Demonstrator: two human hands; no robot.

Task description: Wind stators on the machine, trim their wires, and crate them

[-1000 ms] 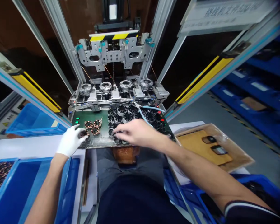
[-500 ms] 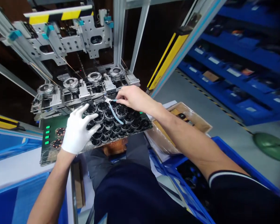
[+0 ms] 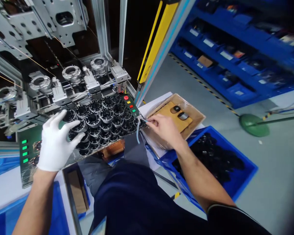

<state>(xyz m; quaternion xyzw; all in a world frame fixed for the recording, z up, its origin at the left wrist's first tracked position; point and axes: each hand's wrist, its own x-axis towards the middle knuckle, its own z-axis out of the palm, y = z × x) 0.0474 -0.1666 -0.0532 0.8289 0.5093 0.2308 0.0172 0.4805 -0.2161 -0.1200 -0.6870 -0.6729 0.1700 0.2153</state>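
Observation:
My right hand [image 3: 164,129], bare, pinches one handle of a pair of pliers with light-blue handles [image 3: 138,134] beyond the right end of the stacked parts. The other handle hangs free and the small jaws point left. Several black-and-silver ring-shaped parts [image 3: 106,115] are piled in rows on a green panel [image 3: 24,169]. White-gloved, my left hand [image 3: 55,142] is spread at the left side of the pile, fingers apart around the nearest rings. Whether it touches one I cannot tell. Copper-wound rings [image 3: 36,146] lie partly hidden behind the glove.
A machine with round metal holders [image 3: 72,74] and thin wires stands behind the panel. Coloured buttons [image 3: 128,102] sit at its right end. To my right are a cardboard box [image 3: 198,114] and a blue bin [image 3: 251,169] of black parts. Blue shelves [image 3: 235,76] stand farther off.
My right hand has carried the pliers from above the middle of the rings to the right end of the panel. The view has swung right; my left hand stays spread beside the rings.

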